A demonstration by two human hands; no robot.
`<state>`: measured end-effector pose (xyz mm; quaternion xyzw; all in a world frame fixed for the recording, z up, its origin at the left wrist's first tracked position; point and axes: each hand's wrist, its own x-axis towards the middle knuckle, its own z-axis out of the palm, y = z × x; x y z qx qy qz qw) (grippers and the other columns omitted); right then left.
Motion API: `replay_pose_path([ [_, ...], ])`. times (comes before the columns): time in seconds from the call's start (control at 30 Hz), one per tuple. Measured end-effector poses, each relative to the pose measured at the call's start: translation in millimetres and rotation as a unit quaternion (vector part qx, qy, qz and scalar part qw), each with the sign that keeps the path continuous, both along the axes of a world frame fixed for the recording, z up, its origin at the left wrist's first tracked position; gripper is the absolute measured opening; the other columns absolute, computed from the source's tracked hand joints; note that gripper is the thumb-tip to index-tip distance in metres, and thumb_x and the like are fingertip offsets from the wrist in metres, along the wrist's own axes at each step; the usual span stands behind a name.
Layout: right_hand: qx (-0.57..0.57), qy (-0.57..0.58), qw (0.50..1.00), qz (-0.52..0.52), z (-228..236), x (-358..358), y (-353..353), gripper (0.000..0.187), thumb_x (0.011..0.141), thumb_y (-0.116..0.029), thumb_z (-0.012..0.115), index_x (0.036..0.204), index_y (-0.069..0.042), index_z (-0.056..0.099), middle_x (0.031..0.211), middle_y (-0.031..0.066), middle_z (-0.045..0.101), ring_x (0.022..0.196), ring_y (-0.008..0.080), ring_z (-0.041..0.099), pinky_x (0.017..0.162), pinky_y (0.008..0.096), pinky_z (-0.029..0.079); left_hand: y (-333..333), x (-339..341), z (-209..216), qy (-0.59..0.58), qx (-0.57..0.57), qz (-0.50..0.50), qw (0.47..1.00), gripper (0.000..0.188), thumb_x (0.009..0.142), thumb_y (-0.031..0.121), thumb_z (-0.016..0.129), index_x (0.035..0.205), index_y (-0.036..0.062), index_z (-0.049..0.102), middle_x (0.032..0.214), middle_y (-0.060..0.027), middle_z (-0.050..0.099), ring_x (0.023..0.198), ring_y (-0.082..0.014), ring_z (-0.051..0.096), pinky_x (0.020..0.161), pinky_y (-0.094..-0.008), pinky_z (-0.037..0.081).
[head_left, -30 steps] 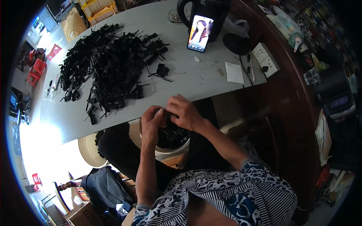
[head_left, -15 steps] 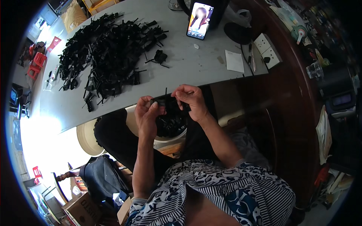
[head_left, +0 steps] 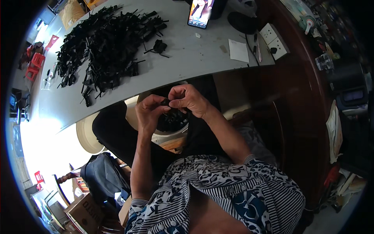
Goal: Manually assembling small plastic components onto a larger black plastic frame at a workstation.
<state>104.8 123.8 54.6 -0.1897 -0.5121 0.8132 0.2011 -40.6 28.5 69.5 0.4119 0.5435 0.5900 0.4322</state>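
Observation:
Over the gap between my knees, both hands meet at a small black plastic part. My left hand is closed, pinching it between thumb and fingertips. My right hand is closed too, thumb and forefinger pressed on its other side. Fingers cover most of the part, so its full shape is hidden. Below them stands a pale bucket holding several black parts. A large heap of similar black parts with thin strips lies on the grey table, and a single black part lies apart from it.
A lit phone stands upright at the table's back. To the right are a white paper, a pen and a white socket strip. A second pale bucket is under the table's left part, near a dark bag.
My hands have come together on the small part; before, they were apart with a thin black strip upright between them. The view has shifted, so the table sits higher.

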Motion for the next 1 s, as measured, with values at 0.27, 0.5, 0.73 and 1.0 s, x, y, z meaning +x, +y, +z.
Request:
replay_pose_path([
  [0.27,-0.089,0.031,0.983,-0.154,-10.7,-7.5,-37.3,0.011,0.084,-0.018,0.059,0.082,-0.008,0.056,0.069,-0.0037,0.053,0.055,0.0031,0.047,0.043,0.0178,0.037,-4.9,14.2,1.7,0.295,0.038,0.101,0.949,0.022,0.062,0.0,0.072,0.081,-0.0023,0.06,0.068,-0.0089,0.06,0.06,-0.0129,0.057,0.055,-0.0243,0.045],
  [0.5,-0.159,0.107,0.973,-0.13,-9.5,-12.5,-41.8,0.013,0.087,-0.02,0.054,0.079,-0.011,0.051,0.069,-0.0059,0.048,0.06,0.0022,0.046,0.047,0.0176,0.038,-9.3,22.6,15.2,0.37,0.1,0.121,0.916,0.021,0.062,-0.004,0.069,0.079,-0.0013,0.058,0.069,-0.0106,0.057,0.06,-0.019,0.056,0.055,-0.0278,0.044],
  [0.73,-0.211,0.099,0.967,-0.103,-7.2,-12.4,-40.2,0.013,0.086,-0.018,0.056,0.075,-0.013,0.051,0.066,-0.0063,0.047,0.061,0.0026,0.047,0.046,0.0192,0.037,-11.7,23.7,5.9,0.455,0.205,0.104,0.86,0.023,0.062,-0.005,0.069,0.082,-0.0028,0.056,0.071,-0.0147,0.055,0.063,-0.0271,0.057,0.056,-0.0311,0.044],
  [1.0,-0.215,0.08,0.97,-0.083,-10.2,-8.4,-39.6,0.014,0.085,-0.017,0.057,0.074,-0.013,0.051,0.064,-0.0056,0.046,0.057,0.0035,0.046,0.043,0.0189,0.037,-17.0,31.1,5.9,0.513,0.225,0.085,0.824,0.02,0.067,-0.005,0.063,0.083,-0.0036,0.052,0.07,-0.0137,0.054,0.061,-0.0275,0.054,0.053,-0.0338,0.044],
])
